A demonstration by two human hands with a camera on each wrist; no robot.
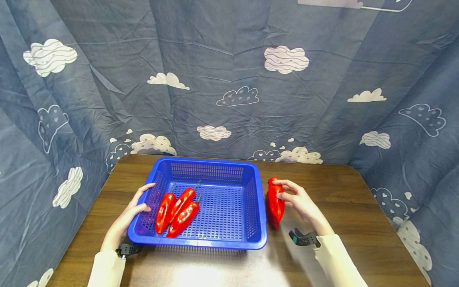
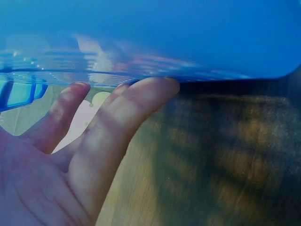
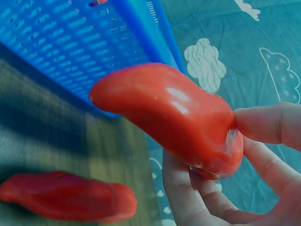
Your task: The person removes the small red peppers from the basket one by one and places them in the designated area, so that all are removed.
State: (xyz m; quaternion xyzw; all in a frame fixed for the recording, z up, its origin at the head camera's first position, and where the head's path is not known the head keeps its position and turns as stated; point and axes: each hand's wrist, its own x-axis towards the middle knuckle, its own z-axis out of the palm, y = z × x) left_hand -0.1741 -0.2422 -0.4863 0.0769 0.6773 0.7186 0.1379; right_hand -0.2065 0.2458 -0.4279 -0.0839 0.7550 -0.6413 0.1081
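A blue plastic basket (image 1: 263,223) with latticed walls stands on the table, and three glossy red peppers (image 1: 183,219) with thin stems lie at its left side. My left hand (image 1: 123,217) holds the basket's left rim, thumb and fingertips over the edge; the left wrist view shows those fingers (image 2: 117,117) right at the blue plastic. To the right of the basket, my right hand (image 1: 301,201) pinches a red pepper (image 3: 169,108) by its blunt end, the tapered end pointing away. Below it in the right wrist view, a second red pepper (image 3: 70,197) lies on the table.
The brown wooden table (image 1: 337,199) extends beyond the basket on both sides. A dark grey-blue curtain (image 1: 229,115) with white clouds hangs along its back and sides. Dark wrist straps (image 1: 305,238) sit at both cuffs.
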